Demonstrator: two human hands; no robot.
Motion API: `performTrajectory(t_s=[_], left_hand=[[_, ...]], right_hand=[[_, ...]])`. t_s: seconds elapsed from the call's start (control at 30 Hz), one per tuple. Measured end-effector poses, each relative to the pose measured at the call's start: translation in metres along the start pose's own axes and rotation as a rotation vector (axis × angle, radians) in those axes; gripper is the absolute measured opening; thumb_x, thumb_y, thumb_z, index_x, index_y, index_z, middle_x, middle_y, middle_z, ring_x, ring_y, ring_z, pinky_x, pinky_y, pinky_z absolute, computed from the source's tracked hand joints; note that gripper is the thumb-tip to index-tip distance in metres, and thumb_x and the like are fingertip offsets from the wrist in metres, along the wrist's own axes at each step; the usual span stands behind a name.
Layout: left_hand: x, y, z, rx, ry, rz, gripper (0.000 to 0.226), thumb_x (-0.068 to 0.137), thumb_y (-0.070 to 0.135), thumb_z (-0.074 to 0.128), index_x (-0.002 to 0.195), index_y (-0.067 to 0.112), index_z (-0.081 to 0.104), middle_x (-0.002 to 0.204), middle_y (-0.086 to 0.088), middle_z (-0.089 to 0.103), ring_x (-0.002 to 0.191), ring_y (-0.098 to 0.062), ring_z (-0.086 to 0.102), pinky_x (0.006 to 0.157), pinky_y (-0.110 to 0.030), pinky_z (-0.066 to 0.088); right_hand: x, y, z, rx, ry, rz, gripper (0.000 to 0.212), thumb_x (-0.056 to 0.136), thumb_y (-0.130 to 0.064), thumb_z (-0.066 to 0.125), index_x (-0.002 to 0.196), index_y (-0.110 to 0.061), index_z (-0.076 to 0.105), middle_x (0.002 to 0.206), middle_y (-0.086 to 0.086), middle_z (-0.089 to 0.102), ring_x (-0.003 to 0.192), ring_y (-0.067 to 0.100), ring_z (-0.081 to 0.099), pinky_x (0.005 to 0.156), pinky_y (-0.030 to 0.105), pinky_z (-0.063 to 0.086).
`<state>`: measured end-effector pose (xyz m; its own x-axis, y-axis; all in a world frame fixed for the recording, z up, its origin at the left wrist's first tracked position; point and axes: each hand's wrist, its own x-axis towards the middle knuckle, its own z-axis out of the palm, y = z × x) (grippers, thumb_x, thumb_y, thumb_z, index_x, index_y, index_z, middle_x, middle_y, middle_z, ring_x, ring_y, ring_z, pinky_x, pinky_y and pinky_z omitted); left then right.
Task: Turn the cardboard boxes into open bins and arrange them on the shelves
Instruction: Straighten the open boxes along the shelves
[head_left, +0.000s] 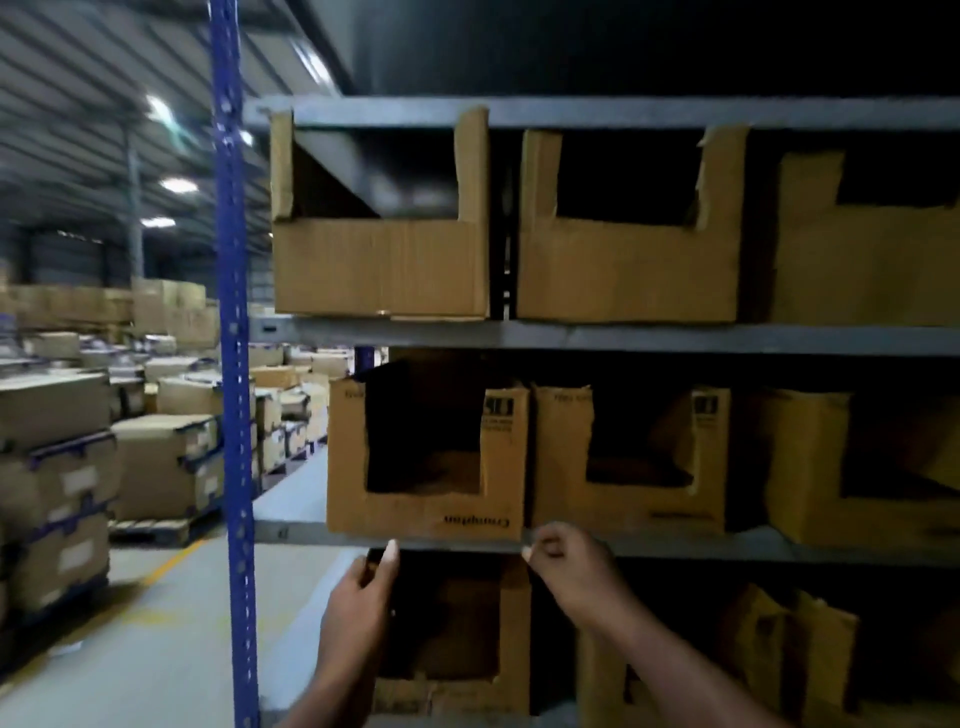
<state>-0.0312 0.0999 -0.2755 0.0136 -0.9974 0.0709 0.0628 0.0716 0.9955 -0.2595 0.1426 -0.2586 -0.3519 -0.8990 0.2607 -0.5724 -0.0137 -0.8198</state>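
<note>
Head view: the cut-front bin (431, 512) sits on the middle shelf (675, 545) just above my hands, left hand (363, 592) with fingers (390, 556) straight below its left corner, right hand (566, 566) curled, empty, below its right corner, equally near.

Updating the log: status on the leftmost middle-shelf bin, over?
Left hand open, right hand curled, both empty below the bin. Bin on middle shelf, cut-out facing out. Nothing blocking.

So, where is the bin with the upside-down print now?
In the head view the bin stands leftmost on the middle shelf, left of centre, near the blue upright and just above the left hand and right hand.
</note>
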Motion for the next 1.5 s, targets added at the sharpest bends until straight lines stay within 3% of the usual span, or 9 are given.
performTrajectory(t_s=[0.17,0.3,0.43,0.67,0.87,1.03,1.2,1.37,1.5], left_hand=[[-0.009,0.074,-0.007,-0.053,-0.052,0.142,0.069,0.095,0.051,0.058,0.151,0.013,0.042,0.147,-0.01,0.05,0.127,-0.028,0.051,0.103,-0.052,0.049],[-0.008,0.122,-0.015,-0.065,-0.077,0.219,0.057,0.095,0.046,0.059,0.142,0.013,0.053,0.125,-0.006,0.062,0.105,-0.015,0.059,0.088,-0.04,0.053],[-0.005,0.162,-0.018,-0.075,-0.114,0.279,0.013,0.1,0.034,0.056,0.098,0.024,0.064,0.097,0.002,0.065,0.09,-0.011,0.061,0.067,-0.027,0.048],[0.055,0.223,-0.049,-0.014,-0.048,0.466,0.047,0.099,0.038,0.058,0.136,0.011,0.055,0.121,-0.008,0.067,0.108,-0.02,0.066,0.073,-0.025,0.053],[0.112,0.248,-0.061,0.018,0.007,0.523,0.057,0.097,0.04,0.062,0.144,0.01,0.048,0.132,-0.012,0.062,0.118,-0.026,0.061,0.101,-0.048,0.052],[0.147,0.265,-0.058,0.15,0.105,0.538,0.057,0.097,0.035,0.062,0.144,0.01,0.043,0.136,-0.014,0.058,0.12,-0.026,0.058,0.096,-0.04,0.052],[0.169,0.277,-0.071,0.299,0.37,0.631,0.048,0.097,0.028,0.063,0.139,0.008,0.048,0.128,-0.015,0.062,0.099,-0.019,0.056,0.08,-0.032,0.049],[0.176,0.275,-0.068,0.299,0.106,0.485,0.064,0.093,0.037,0.068,0.143,0.009,0.039,0.132,-0.011,0.055,0.117,-0.029,0.057,0.094,-0.042,0.052],[0.175,0.269,-0.054,0.258,0.146,0.492,0.068,0.092,0.035,0.069,0.145,0.008,0.034,0.138,-0.016,0.052,0.121,-0.031,0.055,0.097,-0.045,0.05]], right_hand=[[0.006,-0.07,-0.034,0.033,0.041,-0.134,0.034,0.096,-0.042,0.061,0.126,-0.028,0.054,0.117,-0.011,0.058,0.105,0.011,0.059,0.083,0.032,0.056],[0.018,-0.12,-0.053,0.099,0.065,-0.17,0.025,0.095,-0.038,0.063,0.117,-0.03,0.054,0.106,-0.015,0.057,0.098,0.006,0.057,0.089,0.042,0.058],[0.036,-0.169,-0.056,0.217,0.13,-0.189,0.029,0.095,-0.035,0.064,0.12,-0.023,0.056,0.102,-0.011,0.058,0.101,0.013,0.06,0.092,0.044,0.056],[0.071,-0.233,-0.058,0.248,0.311,-0.225,0.033,0.096,-0.038,0.062,0.122,-0.019,0.056,0.103,-0.007,0.06,0.098,0.018,0.062,0.086,0.042,0.057],[0.108,-0.262,-0.055,0.237,0.452,-0.175,0.037,0.098,-0.034,0.061,0.129,-0.017,0.053,0.102,-0.003,0.059,0.094,0.019,0.059,0.072,0.03,0.046],[0.135,-0.273,-0.049,0.27,0.462,-0.159,0.039,0.096,-0.032,0.064,0.129,-0.016,0.051,0.115,0.002,0.058,0.095,0.017,0.055,0.077,0.032,0.046],[0.147,-0.267,-0.049,0.186,0.455,-0.215,0.051,0.093,-0.04,0.066,0.134,-0.016,0.048,0.117,0.003,0.057,0.095,0.017,0.054,0.079,0.033,0.048],[0.15,-0.258,-0.056,0.105,0.378,-0.27,0.062,0.095,-0.046,0.062,0.144,-0.012,0.044,0.135,0.008,0.056,0.115,0.025,0.058,0.088,0.035,0.05],[0.151,-0.25,-0.059,0.055,0.363,-0.321,0.049,0.101,-0.038,0.055,0.14,-0.01,0.049,0.129,0.007,0.059,0.112,0.024,0.058,0.084,0.031,0.046]])
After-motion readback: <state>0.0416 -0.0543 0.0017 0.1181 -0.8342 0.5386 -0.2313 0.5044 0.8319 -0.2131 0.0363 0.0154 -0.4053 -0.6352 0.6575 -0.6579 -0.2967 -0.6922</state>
